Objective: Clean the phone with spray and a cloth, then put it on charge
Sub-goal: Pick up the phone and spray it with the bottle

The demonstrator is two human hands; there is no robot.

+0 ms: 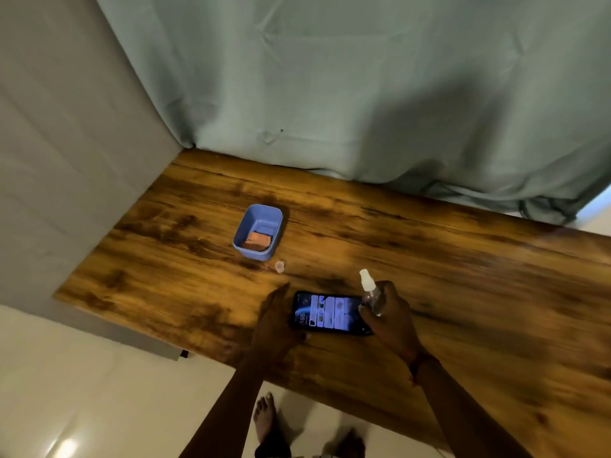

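A grey wall panel [66,160] fills the far left, and beside it a pale green curtain [363,94] hangs behind the wooden table [463,276], its hem bunched on the table's back edge.

Toward the left of the table stands a small blue plastic tub [258,231], open at the top, with an orange cloth [258,240] folded in its nearer end. Just in front of the tub, to its right, a small clear cap [279,266] stands on the wood, apart from everything else.

Next comes the left hand [276,325], flat and spread at the left end of the phone [329,313]. Its thumb lies along the phone's near edge and its fingers reach past the far corner; the grip is loose and released around that end, steadying the phone more than clasping it, though whether the palm presses on it is hard to tell. The phone lies flat on the table, long side toward the person, screen up and lit with blue tiles.

Over the right end of the phone the right hand [390,312] is clenched around a clear spray bottle [372,294]. The bottle is held upright, tilted a little to the left, its white nozzle standing clear above the fingers. A reddish thread [417,365] circles that wrist.

Below the table's near edge, pale floor tiles [99,391] show, with the person's bare feet [264,418] between the two forearms.
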